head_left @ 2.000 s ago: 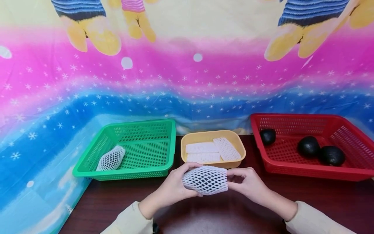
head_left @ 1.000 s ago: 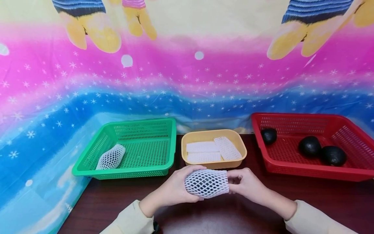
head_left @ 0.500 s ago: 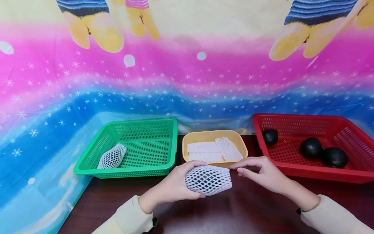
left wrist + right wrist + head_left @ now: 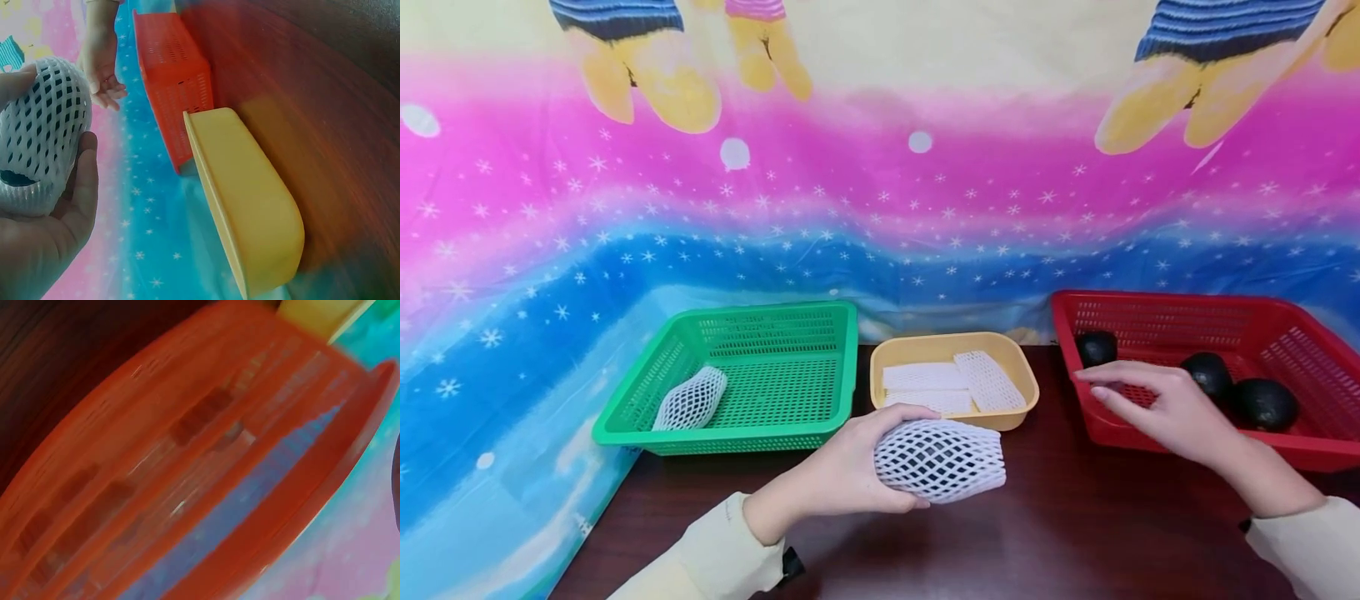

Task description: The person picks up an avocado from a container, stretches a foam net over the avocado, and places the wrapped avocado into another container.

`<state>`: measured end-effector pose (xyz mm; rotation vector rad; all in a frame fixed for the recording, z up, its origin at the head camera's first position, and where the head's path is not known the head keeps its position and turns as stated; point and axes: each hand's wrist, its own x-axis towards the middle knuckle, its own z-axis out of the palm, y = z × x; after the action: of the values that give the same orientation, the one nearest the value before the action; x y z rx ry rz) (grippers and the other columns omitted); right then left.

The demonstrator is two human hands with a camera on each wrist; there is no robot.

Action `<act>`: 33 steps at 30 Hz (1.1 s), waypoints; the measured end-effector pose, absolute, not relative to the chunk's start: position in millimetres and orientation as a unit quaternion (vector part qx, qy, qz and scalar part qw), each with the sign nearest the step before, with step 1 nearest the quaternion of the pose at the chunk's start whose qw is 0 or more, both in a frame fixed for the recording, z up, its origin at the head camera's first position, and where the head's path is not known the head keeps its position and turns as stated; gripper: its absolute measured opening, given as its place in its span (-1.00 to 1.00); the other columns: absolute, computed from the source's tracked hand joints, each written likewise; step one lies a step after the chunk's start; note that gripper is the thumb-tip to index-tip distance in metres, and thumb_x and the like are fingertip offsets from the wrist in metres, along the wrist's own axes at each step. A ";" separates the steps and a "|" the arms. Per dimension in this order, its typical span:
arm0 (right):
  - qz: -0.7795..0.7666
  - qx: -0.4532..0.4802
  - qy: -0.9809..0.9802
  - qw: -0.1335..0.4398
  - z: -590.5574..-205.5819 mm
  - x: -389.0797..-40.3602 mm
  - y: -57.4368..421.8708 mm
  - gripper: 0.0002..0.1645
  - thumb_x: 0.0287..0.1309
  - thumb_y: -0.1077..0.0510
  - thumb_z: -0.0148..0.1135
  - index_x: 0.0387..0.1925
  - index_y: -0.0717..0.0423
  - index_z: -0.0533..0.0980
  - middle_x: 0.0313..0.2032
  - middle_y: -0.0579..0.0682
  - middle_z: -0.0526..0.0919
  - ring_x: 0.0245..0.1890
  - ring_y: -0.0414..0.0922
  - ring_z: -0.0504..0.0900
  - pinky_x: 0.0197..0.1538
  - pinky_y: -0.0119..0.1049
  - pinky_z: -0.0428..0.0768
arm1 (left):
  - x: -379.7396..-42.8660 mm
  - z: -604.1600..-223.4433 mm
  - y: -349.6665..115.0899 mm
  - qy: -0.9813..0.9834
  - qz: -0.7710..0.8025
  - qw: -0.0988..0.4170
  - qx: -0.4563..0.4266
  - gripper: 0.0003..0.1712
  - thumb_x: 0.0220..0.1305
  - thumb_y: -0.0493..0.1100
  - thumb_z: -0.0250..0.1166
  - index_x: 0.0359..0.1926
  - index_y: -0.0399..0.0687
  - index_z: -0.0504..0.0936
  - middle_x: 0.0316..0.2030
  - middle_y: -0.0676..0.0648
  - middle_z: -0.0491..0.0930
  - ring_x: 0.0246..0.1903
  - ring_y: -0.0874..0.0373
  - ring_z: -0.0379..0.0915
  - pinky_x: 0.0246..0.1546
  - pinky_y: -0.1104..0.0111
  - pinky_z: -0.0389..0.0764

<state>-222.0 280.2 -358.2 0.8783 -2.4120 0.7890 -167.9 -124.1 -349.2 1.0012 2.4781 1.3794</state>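
My left hand [image 4: 842, 467] grips a white foam net sleeve [image 4: 940, 462] stretched round a dark avocado, above the table before the yellow tray. The avocado shows only through the mesh, and the sleeve's loose end points right. In the left wrist view, the thumb and fingers curl round the netted avocado [image 4: 47, 119]. My right hand [image 4: 1172, 408] is over the near left rim of the red basket [image 4: 1157, 310], fingers relaxed, holding nothing. Dark avocados [image 4: 1265, 404] lie in that basket, one partly covered by this hand. The right wrist view shows the basket's slotted wall [image 4: 206, 425], blurred.
The yellow tray [image 4: 925, 348] at the back centre holds several flat white foam sleeves [image 4: 988, 382]. At the left stands a green basket [image 4: 782, 392] with one netted avocado [image 4: 692, 400] in it. A printed cloth [image 4: 880, 192] hangs behind the dark wooden table [image 4: 985, 550].
My right hand has let go of the sleeve's right end and moved right to the red basket. My left hand still holds the netted avocado in nearly the same place.
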 end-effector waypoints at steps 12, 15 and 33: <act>0.292 0.135 -0.930 0.180 -355.6 -240.4 360.8 -0.58 0.38 0.04 0.33 0.19 0.07 0.63 -0.06 -0.73 0.39 -0.32 -0.65 0.43 -0.38 -0.59 0.39 | -167.9 -343.2 -138.0 0.827 0.448 0.017 0.340 0.03 -0.05 -0.18 0.63 0.46 0.33 0.40 0.24 0.13 0.51 0.13 0.15 0.44 0.03 0.20 0.59; 0.277 0.112 -0.934 0.195 -358.8 -243.8 373.8 -0.57 0.40 0.02 0.30 0.19 0.13 0.62 0.00 -0.54 0.56 -0.38 -0.54 0.39 -0.43 -0.47 0.31 | -169.9 -343.9 -142.6 0.829 0.449 -0.001 0.333 -0.04 -0.04 -0.18 0.63 0.41 0.28 0.46 0.23 0.11 0.52 0.11 0.12 0.45 0.00 0.19 0.60; 0.195 -0.023 -0.967 0.161 -375.8 -251.5 439.4 -0.27 0.50 -0.13 0.11 0.27 0.47 0.35 0.09 0.66 0.37 -0.43 0.35 0.57 -0.35 0.15 0.58 | -194.9 -346.9 -180.3 0.870 0.445 -0.033 0.208 -0.11 0.02 -0.10 0.61 0.35 0.11 0.38 0.17 0.00 0.54 0.06 0.04 0.49 0.03 0.07 0.56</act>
<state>-251.5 439.4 -375.8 -0.0656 -2.7621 0.5582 -194.9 -180.3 -346.9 0.6682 2.7937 1.4290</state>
